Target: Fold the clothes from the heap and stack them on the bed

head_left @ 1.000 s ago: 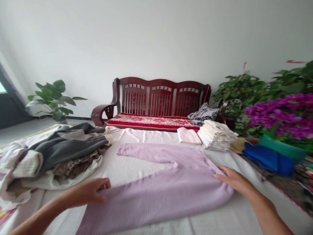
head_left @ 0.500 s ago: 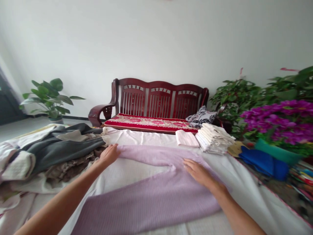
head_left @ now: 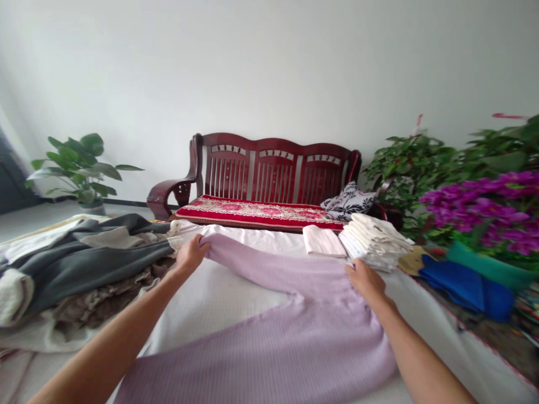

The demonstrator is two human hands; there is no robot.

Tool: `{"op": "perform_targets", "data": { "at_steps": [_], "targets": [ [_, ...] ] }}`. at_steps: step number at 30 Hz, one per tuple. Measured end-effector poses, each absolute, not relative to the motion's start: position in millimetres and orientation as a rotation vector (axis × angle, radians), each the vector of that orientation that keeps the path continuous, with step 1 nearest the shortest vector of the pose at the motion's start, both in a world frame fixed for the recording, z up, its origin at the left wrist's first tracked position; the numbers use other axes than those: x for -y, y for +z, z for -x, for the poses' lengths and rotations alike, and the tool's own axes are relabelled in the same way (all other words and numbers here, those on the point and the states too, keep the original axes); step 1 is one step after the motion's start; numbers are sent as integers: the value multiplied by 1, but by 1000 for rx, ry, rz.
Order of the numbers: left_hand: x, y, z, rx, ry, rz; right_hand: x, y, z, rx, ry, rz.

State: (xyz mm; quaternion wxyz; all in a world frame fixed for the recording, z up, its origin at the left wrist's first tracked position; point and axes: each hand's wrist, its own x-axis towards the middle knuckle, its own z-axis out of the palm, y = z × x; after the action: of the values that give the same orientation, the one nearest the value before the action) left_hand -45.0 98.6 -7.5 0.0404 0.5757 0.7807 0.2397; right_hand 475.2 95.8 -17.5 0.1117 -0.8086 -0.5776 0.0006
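Lilac ribbed pants lie spread over the white sheet, waist towards the right and legs towards the left. At the far leg's end, my left hand is closed on the cuff and holds it a little raised. My right hand pinches the far corner of the waistband. Between the two hands the far leg is lifted and sags slightly, while the near leg stays flat, its end near the bottom edge of the view.
Rumpled clothes are heaped at left. A folded pinkish cloth lies beside a stack of folded white clothes at back right. Blue cloth and purple flowers are at right. Behind stands a wooden bench.
My right hand has gone from lying flat on the pants to gripping the waistband's far corner, farther right. The far leg is now raised off the sheet.
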Motion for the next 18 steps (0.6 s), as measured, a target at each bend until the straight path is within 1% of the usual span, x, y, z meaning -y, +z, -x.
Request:
{"op": "perform_targets", "data": {
  "at_steps": [2, 7, 8, 10, 12, 13, 14, 16, 18],
  "targets": [
    [-110, -3, 40, -2381, 796, -1770, -98, -21, -477, 1662, -39, 2397],
    [-126, -12, 28, -2403, 739, -1755, -96, -28, -478, 1635, -31, 2458],
    [-125, -15, 26, -2412, 737, -1751, -94, -29, -476, 1657, -82, 2439],
    [-118, -19, 22, -2429, 754, -1775, -88, -28, -473, 1718, -294, 2360],
    [-108, -19, 16, -2407, 793, -1872, -81, -27, -466, 1806, -509, 2222],
    [-101, -18, 10, -2374, 810, -1943, -77, -27, -462, 1873, -551, 2133],
    [-94, -17, 3, -2308, 819, -2034, -72, -28, -456, 1944, -541, 2034],
    [-78, -16, -16, -2065, 796, -2237, -62, -29, -443, 2093, -415, 1835],
    [-61, -16, -43, -1704, 716, -2401, -53, -30, -430, 2191, -314, 1698]
  ]
}}
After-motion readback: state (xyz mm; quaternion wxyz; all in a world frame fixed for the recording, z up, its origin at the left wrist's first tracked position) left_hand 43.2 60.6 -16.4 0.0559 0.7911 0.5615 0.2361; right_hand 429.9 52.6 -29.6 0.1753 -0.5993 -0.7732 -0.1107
